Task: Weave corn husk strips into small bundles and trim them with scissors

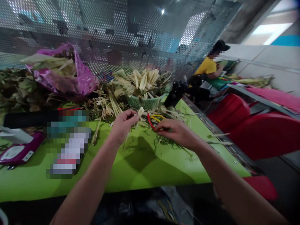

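My left hand (125,124) is closed, thumb against fingers, on a pale yellowish plant piece (140,112) whose top sticks up past the fingertips. To the right of it, my right hand (174,130) is closed around a tool with curved red and yellow handles (150,121); its working end cannot be made out. Both hands are a little above the green tabletop (161,170), a short gap apart. Under and behind them lie loose green and dry plant scraps (164,140). Just beyond stands a light green basket (145,102) heaped with pale trimmed stalks (144,78).
A dark bottle-like object (174,93) leans right of the basket. A pink plastic bag (82,79) of plant matter stands at the back left. A purple case (25,150) and a blurred-out item (71,150) lie left. Red chairs (264,134) and a seated person (208,67) are at right.
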The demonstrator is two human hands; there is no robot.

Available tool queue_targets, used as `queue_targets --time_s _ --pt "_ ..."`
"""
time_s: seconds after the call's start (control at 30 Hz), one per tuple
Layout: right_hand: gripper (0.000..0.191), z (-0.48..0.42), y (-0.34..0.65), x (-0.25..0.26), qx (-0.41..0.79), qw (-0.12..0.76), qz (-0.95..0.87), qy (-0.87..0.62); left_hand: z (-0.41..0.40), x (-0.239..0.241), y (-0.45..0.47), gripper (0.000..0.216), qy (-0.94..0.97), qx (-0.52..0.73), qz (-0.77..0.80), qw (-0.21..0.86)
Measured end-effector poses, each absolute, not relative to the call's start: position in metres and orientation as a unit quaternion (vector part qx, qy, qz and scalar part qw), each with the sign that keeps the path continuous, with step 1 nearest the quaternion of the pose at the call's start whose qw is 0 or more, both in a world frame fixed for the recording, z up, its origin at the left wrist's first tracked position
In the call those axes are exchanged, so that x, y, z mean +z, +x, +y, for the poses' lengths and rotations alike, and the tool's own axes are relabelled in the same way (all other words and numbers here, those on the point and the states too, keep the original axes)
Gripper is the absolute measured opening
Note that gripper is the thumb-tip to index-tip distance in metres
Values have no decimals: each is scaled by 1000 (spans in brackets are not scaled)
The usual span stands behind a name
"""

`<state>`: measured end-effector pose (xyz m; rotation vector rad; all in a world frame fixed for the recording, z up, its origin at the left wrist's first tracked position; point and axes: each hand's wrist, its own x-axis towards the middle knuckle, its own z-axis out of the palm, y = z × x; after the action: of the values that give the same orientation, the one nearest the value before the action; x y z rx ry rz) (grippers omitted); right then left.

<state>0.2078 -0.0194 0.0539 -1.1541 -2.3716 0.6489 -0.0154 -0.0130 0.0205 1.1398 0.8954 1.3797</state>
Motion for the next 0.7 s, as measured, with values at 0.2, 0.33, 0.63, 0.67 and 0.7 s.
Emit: queue_targets --time_s 0.2,0.33,0.63,0.67,0.7 --pt "16 -53 207 31 156 48 -919 -358 -14 26 -18 13 466 573 366 566" --pt "15 -55 196 24 118 38 -918 -377 -13 26 -21 15 465 560 348 590" --pt "13 -33 209 53 410 275 -724 -483 -18 31 -24 16 471 473 317 674" --pt "13 -31 207 56 386 292 -727 -487 -19 31 -23 16 477 463 311 679" --pt "12 -29 206 59 357 305 -736 -488 -20 31 -22 16 481 458 306 682"
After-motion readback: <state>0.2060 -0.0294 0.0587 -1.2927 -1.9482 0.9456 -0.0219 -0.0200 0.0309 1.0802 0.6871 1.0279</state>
